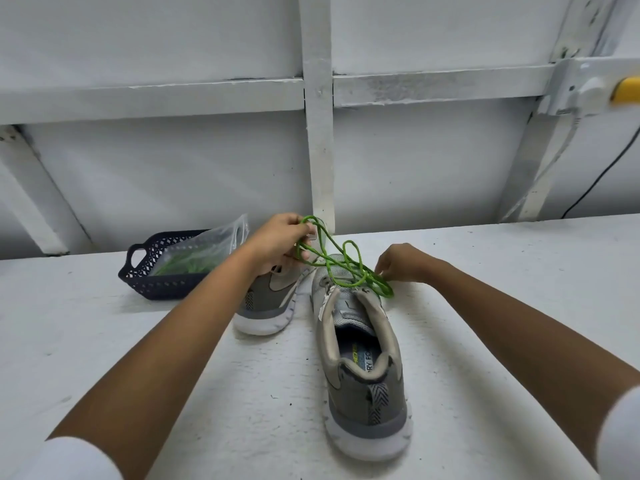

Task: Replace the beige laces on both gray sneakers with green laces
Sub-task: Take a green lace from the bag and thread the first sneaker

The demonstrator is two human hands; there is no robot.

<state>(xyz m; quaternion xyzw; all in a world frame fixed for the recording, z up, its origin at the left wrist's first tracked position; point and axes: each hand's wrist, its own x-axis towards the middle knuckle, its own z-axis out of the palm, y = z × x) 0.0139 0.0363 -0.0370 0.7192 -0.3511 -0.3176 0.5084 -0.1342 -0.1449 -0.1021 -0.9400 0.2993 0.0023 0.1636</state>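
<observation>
We have the green lace (341,268) bunched in loose loops over the toe of the near sneaker (363,358), which stands heel toward us on the surface (138,341). Our left hand (280,244) is curled round a bundle of those loops, just beyond that sneaker's toe and to its left. Our right hand (401,265) pinches a strand at the sneaker's right side, close to the front eyelets. No beige lace shows in this sneaker.

The second sneaker (270,299) sits just left of it, half hidden under our left forearm. A dark basket (156,285) holding a clear bag (204,247) of more green lace lies farther left.

To thread well, we judge we should shake the loops free so nothing knots and find the tip. Then we feed it through the lowest eyelet and even up both ends before crossing upward. The main risk is a tangle tightening as we pull.
</observation>
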